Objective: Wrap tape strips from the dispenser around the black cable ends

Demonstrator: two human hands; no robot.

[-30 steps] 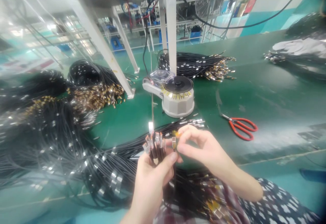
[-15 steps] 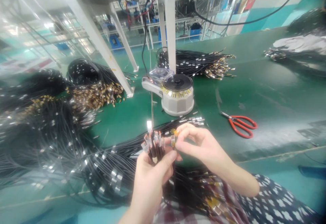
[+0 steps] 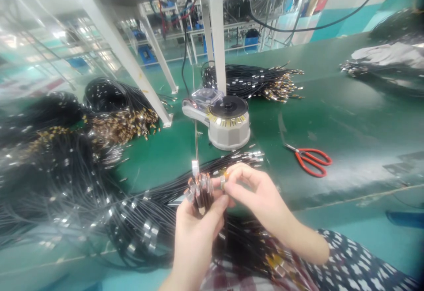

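My left hand (image 3: pixel 200 227) is closed around a bunch of black cables (image 3: pixel 202 191) whose silvery, orange-tipped ends stand up above the fist. To its right, my right hand (image 3: pixel 248 187) pinches the end of one cable, where a small metal piece with yellow-orange tape (image 3: pixel 223 178) shows at the fingertips. The left thumb and fingers lie close below that end. Under both hands, more black cables (image 3: pixel 245 238) with yellow-taped ends rest across the lap. Just behind the hands, a bundle of cables with silver tips (image 3: pixel 248 156) lies on the green table.
A round white tape dispenser (image 3: pixel 228 127) stands ahead, with yellow strips around its rim. Red-handled pliers (image 3: pixel 311 160) lie to the right. Heaps of black cables (image 3: pixel 76 171) cover the left side, and another bundle (image 3: pixel 258 81) lies behind the dispenser. White metal posts (image 3: pixel 215 35) rise from the table.
The view has shifted slightly. My right fingers have closed farther over the taped cable end, and less of its yellow tape shows. My left hand keeps its hold on the bunch.
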